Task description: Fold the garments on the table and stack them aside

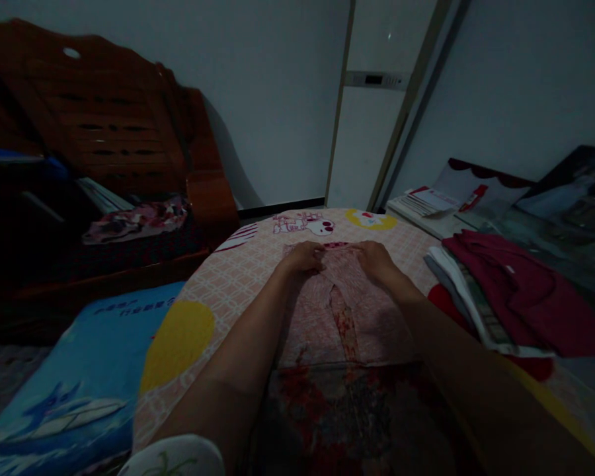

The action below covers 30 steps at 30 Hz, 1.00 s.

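A pale pink, heathered garment [310,324] lies spread before me on the patterned cloth. Its lower middle parts in a narrow slit, and reddish printed fabric [346,327] shows through. My left hand [305,258] grips the garment's far left corner with curled fingers. At the far right corner, my right hand [375,259] pinches the same edge. A dark pink strip [338,244] shows along that edge between the hands. The near hem lies over a dark red-and-grey printed fabric [327,410]. The fingertips are partly hidden.
The cloth [242,271] covers a rounded table. Folded clothes, a dark red one [525,291] on top, are stacked at the right. A blue printed bag or cover [99,370] is at the left, below a wooden bench [114,132]. Papers [426,201] lie beyond the stack.
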Each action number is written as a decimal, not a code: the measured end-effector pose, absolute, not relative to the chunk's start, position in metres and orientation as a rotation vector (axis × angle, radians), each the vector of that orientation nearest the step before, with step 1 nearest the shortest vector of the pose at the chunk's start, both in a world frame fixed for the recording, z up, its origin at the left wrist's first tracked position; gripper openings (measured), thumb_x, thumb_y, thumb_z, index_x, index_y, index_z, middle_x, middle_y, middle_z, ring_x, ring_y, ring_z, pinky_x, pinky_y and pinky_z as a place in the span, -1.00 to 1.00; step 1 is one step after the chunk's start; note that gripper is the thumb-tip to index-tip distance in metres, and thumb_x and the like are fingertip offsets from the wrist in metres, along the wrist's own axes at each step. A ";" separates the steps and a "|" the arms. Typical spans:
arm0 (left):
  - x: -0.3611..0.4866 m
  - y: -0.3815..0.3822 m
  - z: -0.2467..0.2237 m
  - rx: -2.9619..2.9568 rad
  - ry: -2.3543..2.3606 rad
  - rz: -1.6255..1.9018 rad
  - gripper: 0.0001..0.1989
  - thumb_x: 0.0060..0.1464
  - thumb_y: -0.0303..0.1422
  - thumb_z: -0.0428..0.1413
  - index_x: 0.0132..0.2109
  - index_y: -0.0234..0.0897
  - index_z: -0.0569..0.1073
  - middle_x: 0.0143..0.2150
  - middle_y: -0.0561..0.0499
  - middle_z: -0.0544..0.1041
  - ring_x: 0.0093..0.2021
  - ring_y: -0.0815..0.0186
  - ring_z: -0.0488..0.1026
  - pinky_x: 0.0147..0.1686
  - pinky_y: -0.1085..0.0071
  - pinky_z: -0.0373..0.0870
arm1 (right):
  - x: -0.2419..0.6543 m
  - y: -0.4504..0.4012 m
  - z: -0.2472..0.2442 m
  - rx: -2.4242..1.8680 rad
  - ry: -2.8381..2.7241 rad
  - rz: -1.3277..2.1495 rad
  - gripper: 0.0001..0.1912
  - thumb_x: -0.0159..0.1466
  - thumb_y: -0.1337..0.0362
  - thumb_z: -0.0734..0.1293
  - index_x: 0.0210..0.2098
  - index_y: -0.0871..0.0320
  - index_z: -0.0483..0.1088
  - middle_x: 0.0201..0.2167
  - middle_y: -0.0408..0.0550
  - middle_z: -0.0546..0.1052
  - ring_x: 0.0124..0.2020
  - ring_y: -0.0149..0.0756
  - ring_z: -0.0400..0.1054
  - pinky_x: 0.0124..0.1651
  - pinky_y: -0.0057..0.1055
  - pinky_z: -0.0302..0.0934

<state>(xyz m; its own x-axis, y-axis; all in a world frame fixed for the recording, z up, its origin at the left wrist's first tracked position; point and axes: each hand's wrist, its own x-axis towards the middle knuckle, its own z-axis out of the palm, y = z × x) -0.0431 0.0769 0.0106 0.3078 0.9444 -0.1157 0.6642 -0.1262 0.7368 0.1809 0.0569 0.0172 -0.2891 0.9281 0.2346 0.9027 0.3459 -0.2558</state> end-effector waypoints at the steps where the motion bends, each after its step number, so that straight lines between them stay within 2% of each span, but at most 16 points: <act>1: -0.044 0.077 0.011 1.897 1.453 0.520 -0.39 -0.20 -0.53 0.31 0.10 -0.35 0.51 -0.46 0.06 0.54 -0.45 0.33 0.49 -0.48 0.52 0.36 | 0.178 0.048 0.014 -1.514 -2.318 0.104 -0.56 0.30 0.42 0.17 0.09 0.17 0.49 0.08 0.08 0.54 0.13 -0.12 0.40 0.24 -0.25 0.19; 4: -0.044 0.075 0.010 1.964 1.488 0.556 -0.46 -0.26 -0.56 0.31 -0.01 -0.35 0.58 -0.47 0.05 0.54 -0.42 0.32 0.48 -0.46 0.52 0.35 | 0.171 0.028 -0.009 -1.342 -2.390 0.067 -0.53 0.37 0.28 0.14 0.23 0.17 0.34 0.24 0.09 0.40 0.30 -0.13 0.22 0.35 -0.18 0.06; 6: -0.047 0.076 0.009 1.929 1.463 0.563 -0.47 -0.26 -0.58 0.29 -0.02 -0.35 0.58 -0.49 0.07 0.52 -0.46 0.33 0.46 -0.47 0.51 0.35 | 0.171 0.020 -0.029 -1.372 -2.405 0.018 -0.47 0.39 0.19 0.15 0.30 0.22 0.25 0.32 0.16 0.29 0.38 -0.07 0.08 0.39 -0.10 0.00; 8: -0.056 0.079 0.011 1.837 1.458 0.620 -0.48 -0.21 -0.57 0.27 0.00 -0.36 0.56 -0.49 0.07 0.52 -0.49 0.36 0.45 -0.47 0.51 0.35 | 0.175 0.018 -0.044 -1.416 -2.420 -0.020 -0.43 0.40 0.15 0.15 0.33 0.26 0.19 0.35 0.23 0.23 0.40 -0.02 0.03 0.39 -0.04 -0.04; 14: -0.107 0.094 0.014 1.602 1.829 1.081 -0.72 0.04 -0.44 0.15 -0.06 -0.34 0.56 -0.37 -0.02 0.59 -0.43 0.37 0.50 -0.37 0.51 0.38 | 0.183 0.015 -0.053 -1.419 -2.464 -0.047 -0.40 0.42 0.08 0.12 0.38 0.18 0.13 0.38 0.18 0.18 0.42 0.00 -0.02 0.40 0.01 -0.07; 17: -0.122 0.093 0.005 1.625 2.038 1.044 -0.79 0.09 -0.40 0.11 -0.17 -0.34 0.59 -0.28 -0.09 0.62 -0.30 0.29 0.54 -0.28 0.46 0.37 | 0.179 0.013 -0.048 -1.458 -2.453 -0.029 -0.37 0.41 0.01 0.14 0.37 0.18 0.15 0.39 0.17 0.16 0.42 0.01 -0.03 0.41 0.00 -0.10; 20: -0.122 0.091 -0.006 1.709 2.044 0.913 -0.81 0.11 -0.35 0.12 -0.24 -0.34 0.60 -0.23 -0.16 0.63 -0.18 0.19 0.54 -0.21 0.39 0.37 | 0.177 0.013 -0.047 -1.459 -2.454 -0.036 -0.35 0.41 -0.02 0.12 0.37 0.18 0.14 0.41 0.17 0.12 0.42 0.02 -0.03 0.42 -0.01 -0.12; 26: -0.112 0.098 -0.009 1.805 2.080 0.718 -0.83 0.08 -0.31 0.16 -0.23 -0.26 0.61 -0.16 -0.16 0.63 -0.08 0.12 0.53 -0.11 0.34 0.37 | 0.180 0.017 -0.055 -1.425 -2.476 -0.124 -0.35 0.43 -0.03 0.05 0.38 0.19 0.11 0.40 0.17 0.14 0.43 -0.01 -0.04 0.41 0.01 -0.09; 30: -0.117 0.105 -0.015 1.754 2.045 0.842 -0.76 0.14 -0.36 0.04 -0.20 -0.26 0.61 -0.17 -0.15 0.63 -0.10 0.14 0.53 -0.10 0.32 0.38 | 0.182 0.020 -0.059 -1.412 -2.484 -0.157 -0.32 0.43 -0.08 0.04 0.39 0.20 0.10 0.39 0.18 0.16 0.42 0.00 -0.03 0.39 0.02 -0.06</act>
<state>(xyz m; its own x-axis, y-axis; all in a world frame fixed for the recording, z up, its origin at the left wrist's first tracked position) -0.1174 0.1047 -0.0154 -0.1965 0.9712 0.1344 0.7841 0.0734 0.6163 0.1816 0.0196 -0.0593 -0.4837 0.8248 0.2928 0.8551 0.5166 -0.0427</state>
